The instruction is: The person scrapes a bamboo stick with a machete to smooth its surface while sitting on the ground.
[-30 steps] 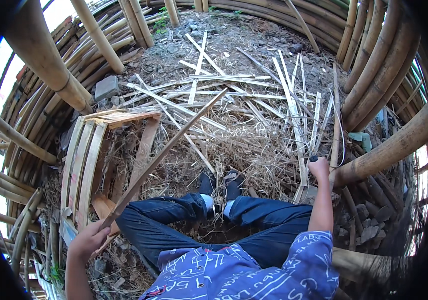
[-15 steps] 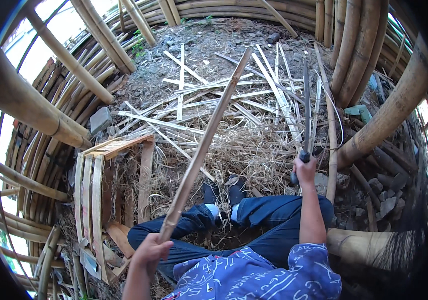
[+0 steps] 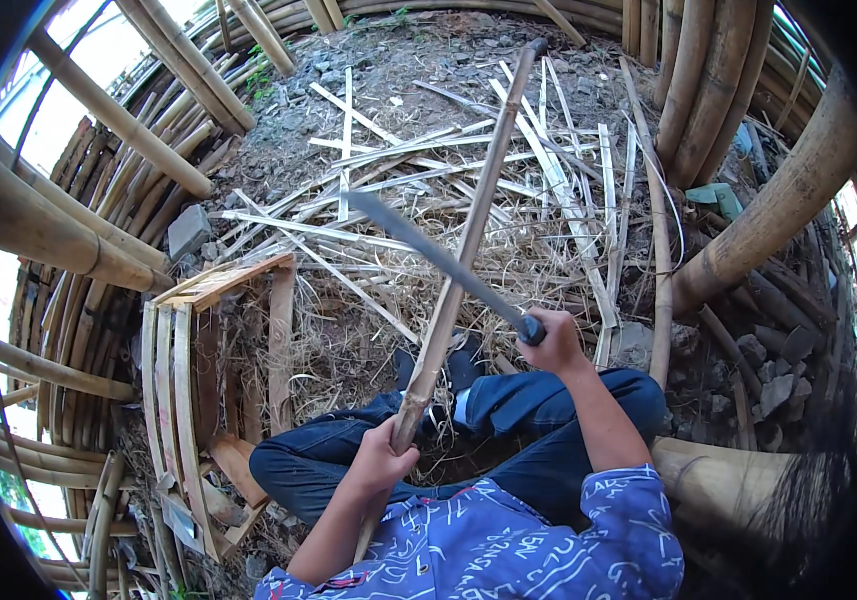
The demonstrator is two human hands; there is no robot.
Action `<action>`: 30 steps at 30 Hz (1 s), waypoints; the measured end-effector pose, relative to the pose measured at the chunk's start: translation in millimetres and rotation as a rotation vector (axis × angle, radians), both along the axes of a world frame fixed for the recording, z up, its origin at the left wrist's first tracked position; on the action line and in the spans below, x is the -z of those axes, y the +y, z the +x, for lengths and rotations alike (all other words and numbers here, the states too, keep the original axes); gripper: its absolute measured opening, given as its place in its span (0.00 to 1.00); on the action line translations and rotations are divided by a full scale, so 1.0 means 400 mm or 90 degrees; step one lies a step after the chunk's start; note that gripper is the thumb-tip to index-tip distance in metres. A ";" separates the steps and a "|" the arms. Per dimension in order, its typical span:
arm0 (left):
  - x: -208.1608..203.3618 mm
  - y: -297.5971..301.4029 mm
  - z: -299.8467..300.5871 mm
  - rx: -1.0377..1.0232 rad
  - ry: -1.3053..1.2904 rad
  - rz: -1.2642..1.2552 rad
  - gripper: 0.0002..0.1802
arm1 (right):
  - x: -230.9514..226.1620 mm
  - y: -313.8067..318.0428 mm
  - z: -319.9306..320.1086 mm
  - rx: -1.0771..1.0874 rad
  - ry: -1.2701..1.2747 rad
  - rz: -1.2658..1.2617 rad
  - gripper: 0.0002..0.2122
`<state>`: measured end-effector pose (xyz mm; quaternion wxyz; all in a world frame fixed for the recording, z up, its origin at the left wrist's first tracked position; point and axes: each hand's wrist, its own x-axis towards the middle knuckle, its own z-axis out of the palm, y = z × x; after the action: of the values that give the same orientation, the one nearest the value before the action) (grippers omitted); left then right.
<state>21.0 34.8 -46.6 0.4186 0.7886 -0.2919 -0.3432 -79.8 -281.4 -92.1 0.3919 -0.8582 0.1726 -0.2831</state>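
Observation:
My left hand (image 3: 382,455) is closed round the lower part of a long bamboo strip (image 3: 476,222), which slants up and away toward the far side. My right hand (image 3: 551,342) grips the dark handle of a machete (image 3: 428,247). Its long grey blade points up and to the left, crossing the strip around mid-length. I cannot tell whether the blade touches the strip or passes over it. Beyond my feet, several pale split bamboo strips (image 3: 558,180) lie crisscrossed on the ground among curly shavings (image 3: 508,270).
A slatted wooden crate (image 3: 173,400) stands at my left. Thick bamboo poles (image 3: 768,210) rise on both sides, with stacked bamboo behind. Broken stones (image 3: 778,390) lie at the right, near a bamboo log (image 3: 718,480). A grey block (image 3: 188,232) sits beyond the crate.
The machete has swung from pointing away at the right to lying across the strip, pointing left. My left hand has moved right and slightly farther away, taking the bamboo strip with it.

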 end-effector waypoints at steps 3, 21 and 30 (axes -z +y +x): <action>0.001 -0.020 -0.009 0.011 -0.004 0.004 0.25 | -0.001 0.019 0.004 -0.052 0.001 -0.073 0.06; 0.008 -0.022 -0.029 0.040 0.043 -0.001 0.29 | 0.012 0.018 0.001 -0.133 0.029 -0.184 0.14; 0.048 -0.011 -0.032 0.050 0.081 -0.038 0.27 | 0.021 0.023 0.005 -0.186 0.035 -0.205 0.15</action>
<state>8.1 30.4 -65.6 0.4457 0.7401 -0.3056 -0.4003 -77.9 -272.3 -100.7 0.2819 -0.9329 0.0097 -0.2238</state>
